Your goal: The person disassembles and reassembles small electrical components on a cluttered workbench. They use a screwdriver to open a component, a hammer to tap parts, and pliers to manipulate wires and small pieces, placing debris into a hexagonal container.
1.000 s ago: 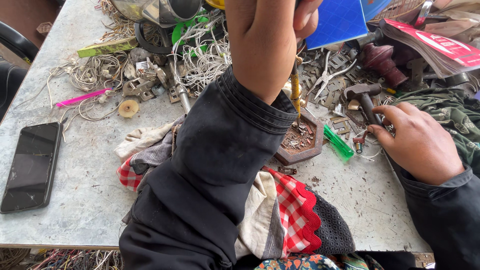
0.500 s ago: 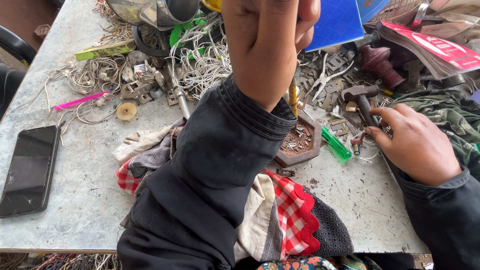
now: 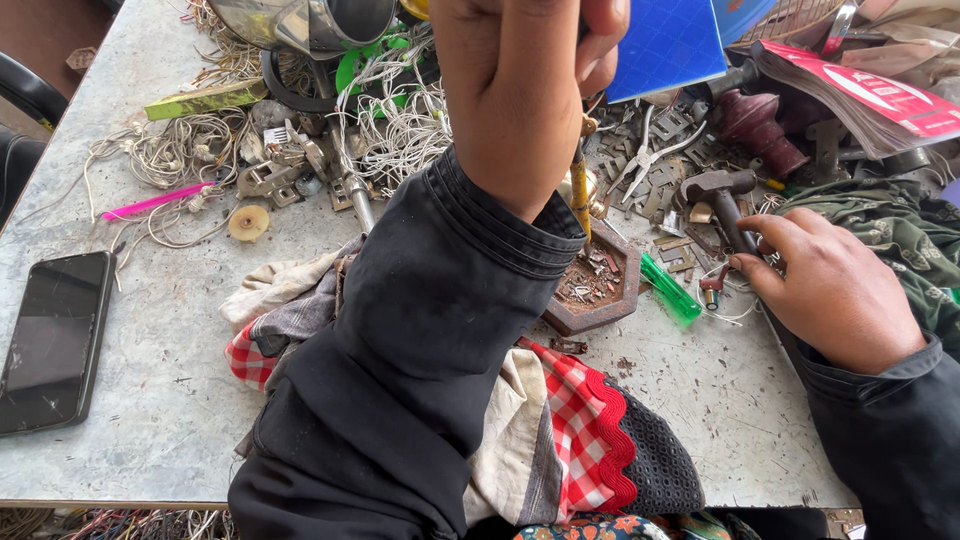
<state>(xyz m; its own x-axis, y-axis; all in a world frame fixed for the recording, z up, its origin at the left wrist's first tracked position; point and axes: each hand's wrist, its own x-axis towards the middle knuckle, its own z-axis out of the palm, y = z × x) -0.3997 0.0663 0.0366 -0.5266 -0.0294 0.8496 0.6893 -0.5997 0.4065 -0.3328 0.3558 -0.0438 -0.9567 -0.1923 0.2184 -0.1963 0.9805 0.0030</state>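
- The left hand (image 3: 525,90) is raised close to the camera, fist clenched around a thin yellow-handled tool (image 3: 579,190). The tool stands near upright, its lower end down in the brown tray (image 3: 595,285) on the table (image 3: 170,400).
- The tool looks stiff and light. The fist holds its top end, which seems a fair grip for pressing straight down; the slim shaft would likely slip or tilt if held loosely.
- The tray looks heavy and rigid, hexagonal, with small scraps in it. It probably stays put under pressure.
- The right hand (image 3: 835,290) rests on the table at the right, fingers curled, fingertips touching the handle of a small hammer (image 3: 725,200). I cannot tell whether it grips the handle or only touches it.
- A green lighter-like piece (image 3: 670,290) lies just beside the tray.
- Hidden: the tool's tip and what it presses on are behind the left sleeve (image 3: 420,370) and tray wall. The tool's top is buried in the fist.
- The heap of wires (image 3: 400,130), pliers (image 3: 650,155) and metal bits behind is too tangled to sort out. A phone (image 3: 55,340) lies well apart at the left; a checked cloth (image 3: 570,440) lies under the arm.
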